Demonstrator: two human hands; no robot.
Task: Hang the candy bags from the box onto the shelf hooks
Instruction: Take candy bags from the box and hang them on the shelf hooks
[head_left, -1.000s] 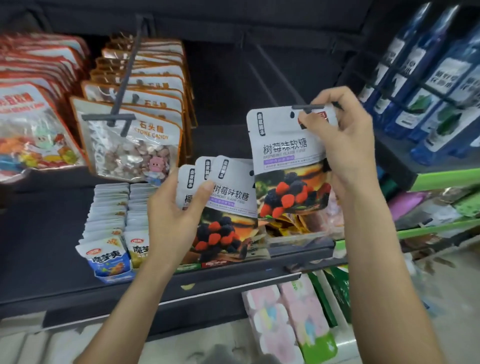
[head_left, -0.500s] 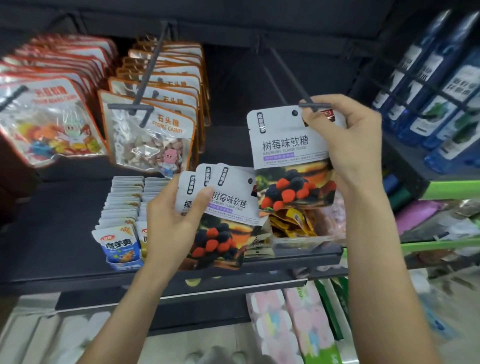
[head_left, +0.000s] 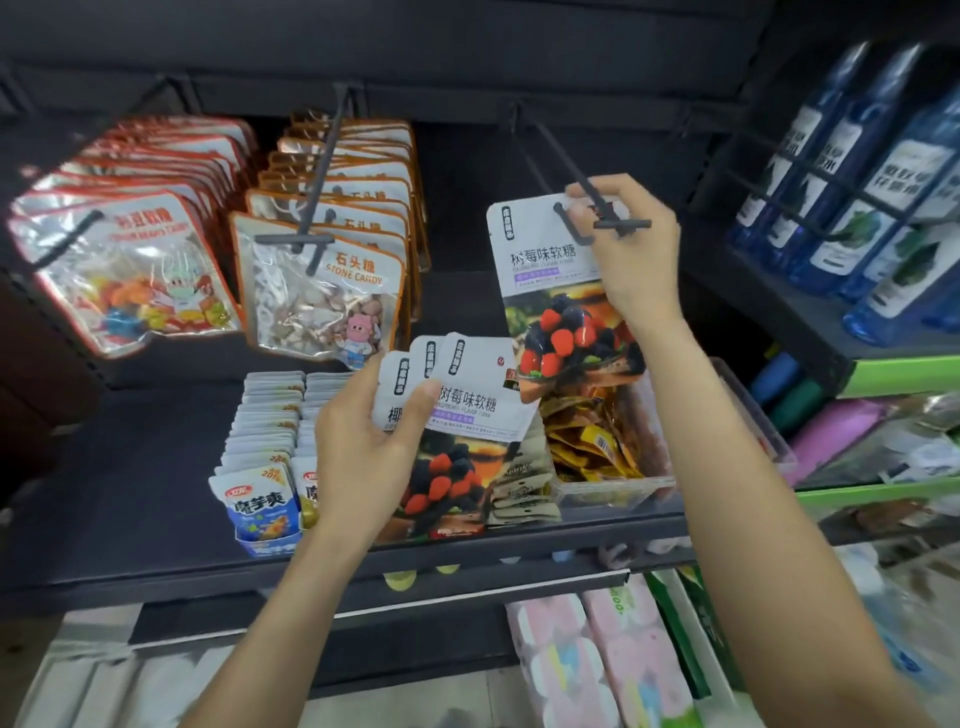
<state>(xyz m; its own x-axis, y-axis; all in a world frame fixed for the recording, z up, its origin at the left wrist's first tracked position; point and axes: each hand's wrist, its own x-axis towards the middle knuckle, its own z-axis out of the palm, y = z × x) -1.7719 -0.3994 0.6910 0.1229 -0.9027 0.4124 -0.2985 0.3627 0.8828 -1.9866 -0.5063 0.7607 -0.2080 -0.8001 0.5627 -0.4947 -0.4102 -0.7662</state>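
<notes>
My right hand (head_left: 631, 244) pinches the top right corner of a white raspberry candy bag (head_left: 550, 280), held up at the tip of a dark shelf hook (head_left: 592, 197). The hook's tip pokes through the bag's top edge near my fingers. My left hand (head_left: 369, 441) grips a fanned stack of three similar candy bags (head_left: 467, 410) lower down, thumb across their fronts. No box is in view.
Two other hooks at the left carry full rows of stone candy bags (head_left: 322, 291) and orange-rimmed clear bags (head_left: 124, 270). Small snack packs (head_left: 260, 467) and a clear bin of yellow packets (head_left: 597, 447) sit on the dark shelf (head_left: 130, 493). Blue bottles (head_left: 872, 197) stand at the right.
My right hand has pushed the single bag onto the hook, whose tip now shows through the bag's top. The left hand with its stack has held still. The view shifted slightly.
</notes>
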